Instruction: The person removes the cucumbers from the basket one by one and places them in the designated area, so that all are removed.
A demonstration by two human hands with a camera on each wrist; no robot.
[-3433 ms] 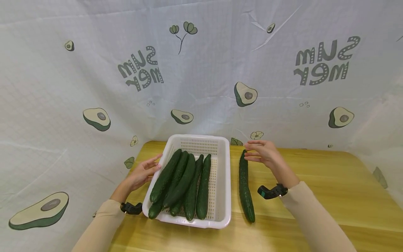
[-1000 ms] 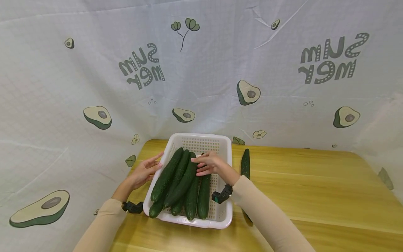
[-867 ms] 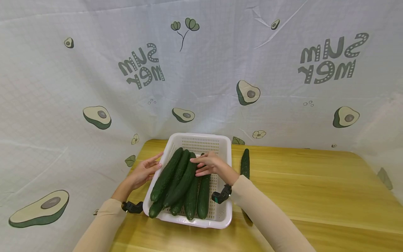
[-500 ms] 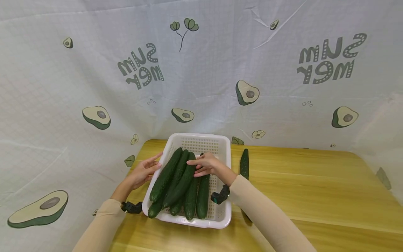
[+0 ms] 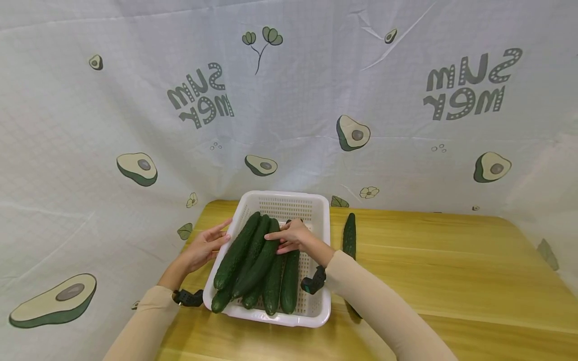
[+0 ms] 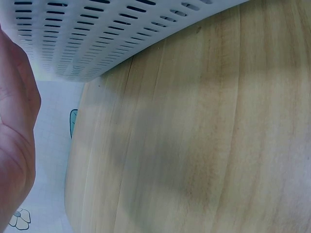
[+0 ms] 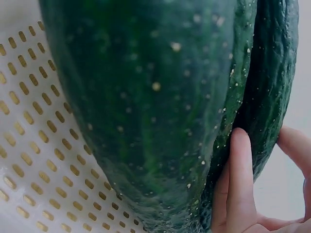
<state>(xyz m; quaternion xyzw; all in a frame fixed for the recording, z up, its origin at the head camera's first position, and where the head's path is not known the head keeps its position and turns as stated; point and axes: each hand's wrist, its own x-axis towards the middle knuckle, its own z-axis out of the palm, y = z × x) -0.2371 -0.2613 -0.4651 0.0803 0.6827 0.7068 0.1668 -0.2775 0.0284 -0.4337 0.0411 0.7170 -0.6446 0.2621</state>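
In the head view a white slotted plastic basket [image 5: 289, 194] holds several long dark green cucumbers, lying mostly lengthwise. My right hand [image 5: 296, 235] is in the basket and grips the upper part of the topmost cucumber [image 5: 255, 273]. The right wrist view has a finger [image 7: 241, 179] and the thumb on opposite sides of the gripped cucumber [image 7: 274, 73]; a nearer one fills much of that view. My left hand [image 5: 205, 246] rests with fingers extended against the basket's left side. In the left wrist view its palm [image 6: 14, 126] is beside the slotted wall.
One more cucumber [image 5: 349, 235] lies on the wooden table [image 5: 442, 271] right of the basket, partly hidden by my right sleeve [image 5: 379, 301]. Behind the table hangs a white curtain [image 5: 293, 100] printed with avocados.
My right hand has moved left from the loose cucumber on the table into the basket, then slightly farther left, closing on the top cucumber. The left hand has stayed at the basket.
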